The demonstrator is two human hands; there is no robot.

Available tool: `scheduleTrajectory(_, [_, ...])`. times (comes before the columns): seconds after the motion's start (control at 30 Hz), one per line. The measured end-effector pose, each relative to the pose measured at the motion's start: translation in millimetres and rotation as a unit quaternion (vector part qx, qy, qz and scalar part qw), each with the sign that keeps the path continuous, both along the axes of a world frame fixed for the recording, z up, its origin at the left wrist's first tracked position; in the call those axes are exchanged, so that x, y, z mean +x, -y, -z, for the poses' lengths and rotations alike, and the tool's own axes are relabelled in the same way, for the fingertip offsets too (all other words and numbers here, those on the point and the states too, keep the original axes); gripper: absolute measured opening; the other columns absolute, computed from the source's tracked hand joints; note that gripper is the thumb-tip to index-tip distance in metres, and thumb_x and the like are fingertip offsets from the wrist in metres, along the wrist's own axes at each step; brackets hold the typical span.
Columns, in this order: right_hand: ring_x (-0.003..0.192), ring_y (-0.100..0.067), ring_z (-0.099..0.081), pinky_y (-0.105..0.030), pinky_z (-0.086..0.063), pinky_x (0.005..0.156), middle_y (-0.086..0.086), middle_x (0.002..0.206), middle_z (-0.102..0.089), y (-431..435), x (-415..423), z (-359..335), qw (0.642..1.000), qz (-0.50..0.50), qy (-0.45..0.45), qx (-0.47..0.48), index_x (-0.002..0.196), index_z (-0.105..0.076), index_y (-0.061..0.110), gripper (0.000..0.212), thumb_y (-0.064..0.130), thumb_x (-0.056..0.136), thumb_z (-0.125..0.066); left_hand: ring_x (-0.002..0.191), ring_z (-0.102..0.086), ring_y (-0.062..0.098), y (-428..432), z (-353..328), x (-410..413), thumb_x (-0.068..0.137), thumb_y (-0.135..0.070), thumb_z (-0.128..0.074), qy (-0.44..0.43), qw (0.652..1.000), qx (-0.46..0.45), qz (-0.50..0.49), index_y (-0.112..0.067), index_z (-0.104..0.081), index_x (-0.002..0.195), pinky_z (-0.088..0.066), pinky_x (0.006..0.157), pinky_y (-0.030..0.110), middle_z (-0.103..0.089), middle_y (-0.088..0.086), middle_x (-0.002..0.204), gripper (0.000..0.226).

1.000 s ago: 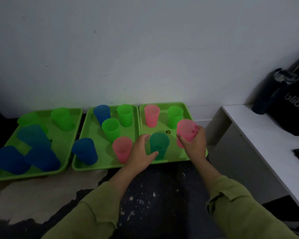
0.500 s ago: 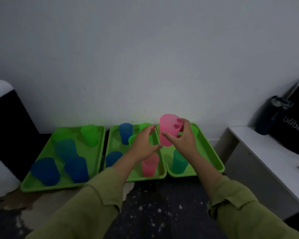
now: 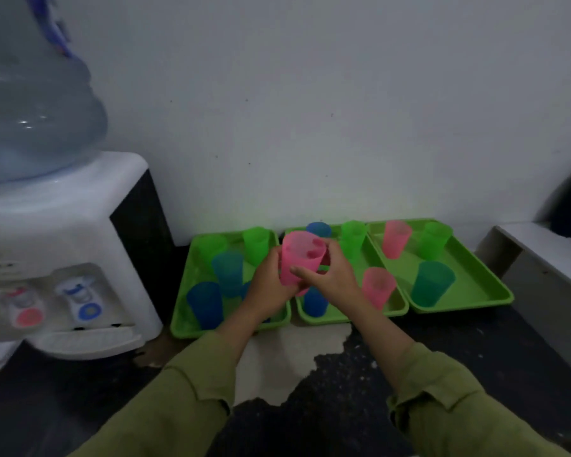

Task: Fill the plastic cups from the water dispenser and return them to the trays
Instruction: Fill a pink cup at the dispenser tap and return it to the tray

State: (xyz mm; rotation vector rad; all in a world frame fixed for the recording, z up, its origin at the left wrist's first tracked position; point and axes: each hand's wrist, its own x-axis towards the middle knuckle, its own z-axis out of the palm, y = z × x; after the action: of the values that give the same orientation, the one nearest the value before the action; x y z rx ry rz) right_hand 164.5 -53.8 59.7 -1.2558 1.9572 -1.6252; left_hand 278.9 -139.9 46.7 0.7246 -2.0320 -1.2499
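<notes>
A pink cup (image 3: 300,262) sits mid-frame, lifted clear above the seam between the left tray (image 3: 186,327) and the middle tray (image 3: 345,318), and both hands have it. The left grip (image 3: 268,288) is wrapped round its lower left wall. The right grip (image 3: 332,279) clasps it from the right, thumb laid across the near wall and fingertips showing darkly through the translucent far side. The cup leans a little, mouth up, and looks empty, though the dim light makes that a judgement. The step in hand appears to be carrying one cup from the trays to be filled. The water dispenser (image 3: 58,239) stands at the left of the frame with its big bottle (image 3: 30,94) on top, and a blue tap (image 3: 83,300) and a red tap (image 3: 27,310) sit above a drip tray (image 3: 93,341). The next move calls for swinging the cup leftward and lower, mouth level, until it sits squarely under one spout. One grip can then free itself to work the tap while the other keeps the thin wall from buckling. The other cups stand in the three trays on the floor, including the right tray (image 3: 475,258), and a bare spot there is where this one would likely go back.
</notes>
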Motion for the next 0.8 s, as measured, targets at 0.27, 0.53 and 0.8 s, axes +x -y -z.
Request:
scheduleTrajectory(0.27, [0.096,-0.008,-0.061,-0.015,-0.049,0.078,0.003,0.107,-0.061,37.1,60.4,5.2,0.992,-0.111,0.026,0.053,0.126,-0.047,0.016,0.073,0.047,0.067,-0.076,0.088,-0.06,0.004,19.5,17.9,85.9,0.063,-0.017,-0.086,0.003,0.996,0.035,-0.083,-0.022,-0.048,0.111,-0.049,0.067,0.01,-0.06,-0.011,0.098,0.061])
scheduleTrajectory(0.53, [0.092,-0.026,-0.062,-0.037,-0.05,0.079,-0.008,0.098,-0.061,81.3,113.1,19.1,0.986,-0.116,0.059,0.101,0.121,-0.052,0.013,0.039,0.036,0.09,-0.058,0.09,-0.06,0.012,27.6,56.4,176.2,0.071,-0.031,-0.079,0.058,0.978,0.124,-0.155,-0.026,-0.045,0.113,-0.049,0.063,0.022,-0.058,-0.01,0.1,0.054])
scheduleTrajectory(0.8, [0.08,-0.011,-0.053,-0.012,-0.042,0.067,-0.004,0.095,-0.06,129.4,181.7,29.2,0.986,-0.114,-0.003,0.12,0.12,-0.054,0.008,0.036,0.025,0.089,-0.062,0.092,-0.058,0.009,67.1,88.4,265.1,0.076,-0.027,-0.075,0.097,0.967,0.159,-0.171,-0.023,-0.046,0.111,-0.046,0.068,0.017,-0.057,-0.009,0.1,0.045])
